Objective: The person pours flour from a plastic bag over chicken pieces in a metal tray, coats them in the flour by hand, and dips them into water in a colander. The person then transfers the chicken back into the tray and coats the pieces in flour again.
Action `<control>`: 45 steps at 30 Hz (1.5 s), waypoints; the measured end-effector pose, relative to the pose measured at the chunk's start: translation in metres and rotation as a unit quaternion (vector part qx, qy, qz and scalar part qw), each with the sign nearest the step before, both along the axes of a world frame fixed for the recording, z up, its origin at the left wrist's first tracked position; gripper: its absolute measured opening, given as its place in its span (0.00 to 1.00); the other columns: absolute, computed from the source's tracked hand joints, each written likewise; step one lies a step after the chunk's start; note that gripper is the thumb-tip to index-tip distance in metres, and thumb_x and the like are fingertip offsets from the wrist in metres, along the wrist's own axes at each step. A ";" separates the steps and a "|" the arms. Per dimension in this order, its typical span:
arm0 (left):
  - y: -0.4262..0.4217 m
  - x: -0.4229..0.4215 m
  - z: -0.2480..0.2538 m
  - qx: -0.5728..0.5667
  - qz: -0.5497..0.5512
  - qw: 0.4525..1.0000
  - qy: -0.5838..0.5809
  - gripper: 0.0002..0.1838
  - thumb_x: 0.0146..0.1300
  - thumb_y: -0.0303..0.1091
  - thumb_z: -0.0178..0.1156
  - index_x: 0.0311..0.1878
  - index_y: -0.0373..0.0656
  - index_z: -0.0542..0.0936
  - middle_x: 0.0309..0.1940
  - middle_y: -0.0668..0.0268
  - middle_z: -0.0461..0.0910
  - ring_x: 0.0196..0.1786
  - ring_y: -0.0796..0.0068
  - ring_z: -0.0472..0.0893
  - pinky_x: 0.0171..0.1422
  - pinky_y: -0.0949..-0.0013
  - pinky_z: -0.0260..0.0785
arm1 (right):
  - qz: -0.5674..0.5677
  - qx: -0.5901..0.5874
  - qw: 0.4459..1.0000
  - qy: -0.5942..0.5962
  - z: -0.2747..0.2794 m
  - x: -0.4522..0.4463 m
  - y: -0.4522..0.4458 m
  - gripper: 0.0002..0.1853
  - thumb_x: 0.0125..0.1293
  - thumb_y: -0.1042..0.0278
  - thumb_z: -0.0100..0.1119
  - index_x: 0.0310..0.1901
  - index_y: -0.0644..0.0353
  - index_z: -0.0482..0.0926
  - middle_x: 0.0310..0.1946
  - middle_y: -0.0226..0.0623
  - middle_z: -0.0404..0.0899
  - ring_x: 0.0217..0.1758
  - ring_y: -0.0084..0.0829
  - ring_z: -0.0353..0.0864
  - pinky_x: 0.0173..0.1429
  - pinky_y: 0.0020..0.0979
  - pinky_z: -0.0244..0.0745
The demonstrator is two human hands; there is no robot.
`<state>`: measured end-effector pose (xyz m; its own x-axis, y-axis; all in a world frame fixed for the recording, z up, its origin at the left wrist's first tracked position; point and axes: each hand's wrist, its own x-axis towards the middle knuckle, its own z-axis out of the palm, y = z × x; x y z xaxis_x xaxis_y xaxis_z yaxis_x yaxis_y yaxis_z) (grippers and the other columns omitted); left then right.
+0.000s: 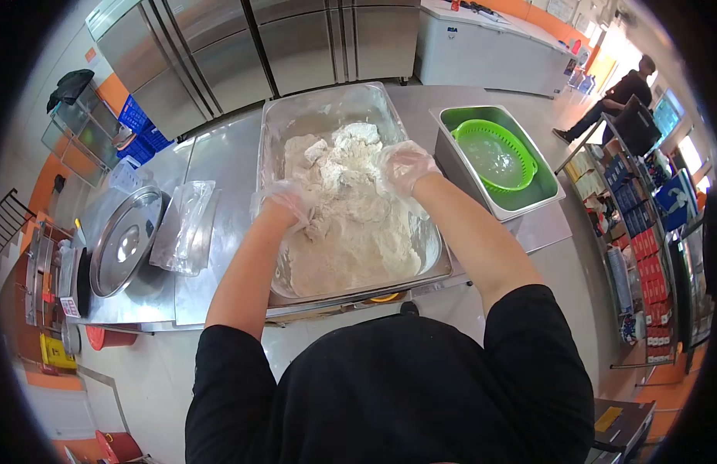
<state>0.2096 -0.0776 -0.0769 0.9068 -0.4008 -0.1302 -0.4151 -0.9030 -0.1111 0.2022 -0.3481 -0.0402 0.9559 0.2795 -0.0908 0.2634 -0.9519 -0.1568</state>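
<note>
In the rectangular steel tray (327, 100), clear-gloved left hand (286, 203) and right hand (408, 164) touch lumpy whitish flour (343, 232), finger spread and grip unclear.

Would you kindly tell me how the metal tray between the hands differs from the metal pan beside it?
The metal tray is larger; the metal pan is smaller.
The tray holds a pale, floury mass; the pan holds a green basket.
The left hand and right hand are at the tray's contents, while neither touches the pan.
Both are metal, open-topped and roughly rectangular.
</note>
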 end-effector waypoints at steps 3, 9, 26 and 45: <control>0.014 0.037 -0.032 -0.065 -0.061 0.996 -0.014 0.16 0.56 0.37 0.46 0.42 0.40 0.77 0.41 0.52 0.76 0.44 0.61 0.77 0.46 0.62 0.68 | 0.006 -0.032 0.999 -0.016 0.012 0.002 0.003 0.15 0.55 0.65 0.43 0.40 0.60 0.77 0.39 0.38 0.78 0.44 0.35 0.77 0.51 0.32 0.70; 0.017 0.001 0.041 -0.002 -0.036 0.999 0.036 0.17 0.57 0.39 0.45 0.44 0.41 0.75 0.43 0.51 0.75 0.47 0.59 0.76 0.49 0.63 0.67 | 0.018 -0.168 0.983 -0.067 0.060 -0.017 0.006 0.11 0.51 0.69 0.49 0.33 0.58 0.80 0.35 0.41 0.79 0.43 0.35 0.79 0.42 0.29 0.73; -0.066 0.008 0.081 0.031 0.042 0.999 0.000 0.20 0.55 0.43 0.52 0.51 0.50 0.74 0.50 0.65 0.74 0.50 0.65 0.74 0.49 0.67 0.68 | -0.178 0.195 0.961 -0.083 0.047 -0.014 0.099 0.13 0.54 0.65 0.48 0.35 0.61 0.79 0.37 0.41 0.78 0.41 0.35 0.78 0.44 0.29 0.73; -0.289 0.057 0.124 -0.442 -0.283 0.846 0.093 0.15 0.57 0.44 0.48 0.27 0.43 0.77 0.25 0.56 0.78 0.27 0.57 0.76 0.34 0.64 0.70 | 0.102 -0.011 0.975 -0.198 0.174 -0.035 -0.176 0.08 0.45 0.71 0.52 0.28 0.64 0.76 0.28 0.50 0.77 0.34 0.44 0.78 0.38 0.37 0.72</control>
<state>0.2671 -0.3665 0.0471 0.5341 -0.7793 0.3277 -0.7450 -0.2507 0.6182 0.1670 -0.5244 0.1343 0.8423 0.4687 0.2661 0.4826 -0.8757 0.0147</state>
